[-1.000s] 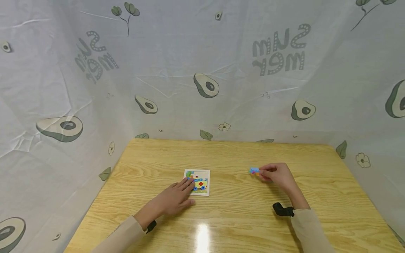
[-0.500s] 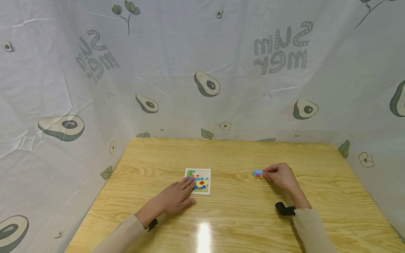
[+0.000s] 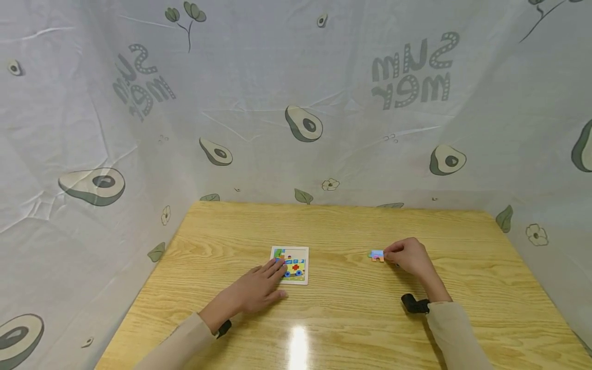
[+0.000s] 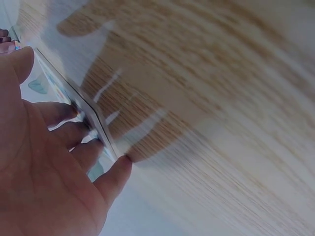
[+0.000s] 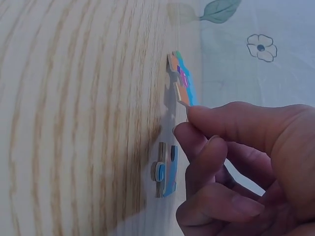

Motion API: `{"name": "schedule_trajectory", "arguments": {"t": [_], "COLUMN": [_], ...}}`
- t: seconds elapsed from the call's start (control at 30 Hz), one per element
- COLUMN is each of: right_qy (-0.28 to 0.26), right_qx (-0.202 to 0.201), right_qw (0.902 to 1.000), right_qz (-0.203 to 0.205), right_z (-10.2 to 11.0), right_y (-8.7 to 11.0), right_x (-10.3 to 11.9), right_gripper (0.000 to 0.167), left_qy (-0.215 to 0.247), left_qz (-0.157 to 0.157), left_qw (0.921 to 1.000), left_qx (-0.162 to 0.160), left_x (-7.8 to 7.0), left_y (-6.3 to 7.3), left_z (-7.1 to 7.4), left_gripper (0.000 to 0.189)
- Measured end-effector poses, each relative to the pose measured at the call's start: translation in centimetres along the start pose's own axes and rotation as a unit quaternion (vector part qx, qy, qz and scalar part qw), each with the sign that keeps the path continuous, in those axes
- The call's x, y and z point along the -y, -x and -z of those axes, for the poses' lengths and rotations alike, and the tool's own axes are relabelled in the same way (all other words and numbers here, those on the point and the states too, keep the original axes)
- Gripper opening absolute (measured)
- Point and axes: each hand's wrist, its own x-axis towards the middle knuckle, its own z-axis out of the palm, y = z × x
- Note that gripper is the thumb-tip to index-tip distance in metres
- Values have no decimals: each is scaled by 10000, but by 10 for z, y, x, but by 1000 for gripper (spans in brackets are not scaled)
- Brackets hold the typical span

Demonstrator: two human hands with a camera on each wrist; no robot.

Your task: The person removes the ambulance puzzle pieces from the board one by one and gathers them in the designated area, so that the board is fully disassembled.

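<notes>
My left hand lies with its fingers extended over the left part of a small white-framed jigsaw board, which has a yellow ambulance picture. In the left wrist view its fingertips touch the near edge of the board. To the right, thumb and forefinger of my right hand pinch a jigsaw piece coloured blue, orange and pink. The right wrist view has this piece tilted just above the table. Another blue jigsaw piece lies beneath the right hand, mostly hidden from the head view.
A wooden table lies under both hands, with a bright glare spot near its front. A pale curtain printed with avocados encloses the back and sides. Bare tabletop separates the board from the right hand.
The right hand has shifted slightly right and turned the pinched jigsaw piece, so its printed face shows more fully. The left hand stays on the board. The head view has moved a little.
</notes>
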Motion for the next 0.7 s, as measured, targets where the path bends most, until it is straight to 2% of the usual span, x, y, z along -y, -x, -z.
{"name": "schedule_trajectory", "arguments": {"t": [0.3, 0.7], "right_qy": [-2, 330], "right_qx": [74, 12], "right_qw": [10000, 9994], "right_qz": [-24, 61], "right_z": [-3, -5], "right_y": [-4, -9], "right_x": [0, 2], "right_gripper": [18, 15], "left_qy": [-15, -45], "left_qz": [-42, -54], "left_qw": [10000, 10000], "left_qx": [14, -35], "left_x": [-1, 3], "left_y": [1, 0], "left_z": [0, -2], "left_gripper": [73, 73]}}
